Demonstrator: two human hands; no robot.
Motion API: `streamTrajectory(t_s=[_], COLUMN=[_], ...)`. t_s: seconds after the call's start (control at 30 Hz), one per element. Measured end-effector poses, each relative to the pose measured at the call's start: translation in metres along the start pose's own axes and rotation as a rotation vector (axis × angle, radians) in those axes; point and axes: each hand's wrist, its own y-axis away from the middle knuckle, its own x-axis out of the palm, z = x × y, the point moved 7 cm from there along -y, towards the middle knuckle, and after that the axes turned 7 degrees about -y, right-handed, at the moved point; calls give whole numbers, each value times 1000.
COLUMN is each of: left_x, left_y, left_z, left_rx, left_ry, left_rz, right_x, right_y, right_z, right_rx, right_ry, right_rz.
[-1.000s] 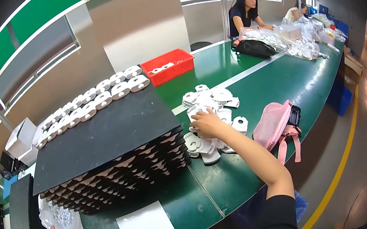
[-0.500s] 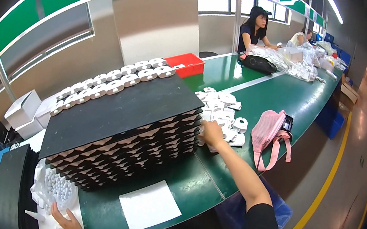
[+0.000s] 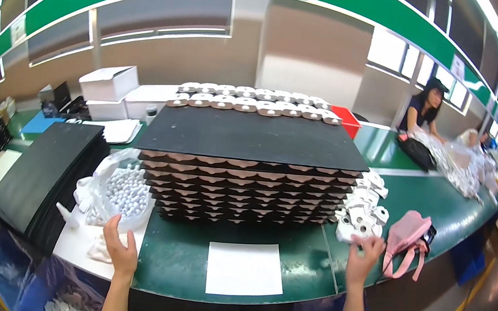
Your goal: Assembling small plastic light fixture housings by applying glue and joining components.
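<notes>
My left hand [image 3: 122, 251] is open, thumb and fingers apart, just in front of a clear plastic bag of small white balls [image 3: 128, 191]. My right hand [image 3: 364, 260] has its fingers curled together at the near end of a heap of white plastic parts [image 3: 365, 201]. A white plastic part [image 3: 348, 233] with a rounded shape sits at those fingertips, partly covered by them. Between my hands rises a tall stack of black trays [image 3: 258, 140], pinkish-beige edges showing between the layers. Rows of white rounded pieces [image 3: 245, 105] line the stack's far side.
A white sheet [image 3: 245, 268] lies on the green table [image 3: 177, 269] before the stack. Black boards [image 3: 47, 178] and a small white nozzle bottle [image 3: 67, 215] are at left. A pink bag [image 3: 408, 238] rests at right, a red bin [image 3: 345, 122] behind. Another person sits far right.
The view has swung left. My right hand has drawn back from among the white parts to their near end. My left hand stays by the bag of balls, fingers spread.
</notes>
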Motion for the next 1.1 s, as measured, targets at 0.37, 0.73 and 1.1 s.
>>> streamTrajectory(t_s=[0.37, 0.73, 1.1], left_x=[-12, 64, 182], left_y=[3, -101, -111], left_z=[-8, 42, 72], left_rx=[74, 159, 279], left_ry=[37, -240, -663], left_rz=[-112, 350, 682], right_x=[37, 50, 48], right_y=[48, 49, 46], right_z=[-27, -33, -28], right_rx=[355, 433, 481], right_ry=[-695, -616, -609], right_rz=[225, 341, 378])
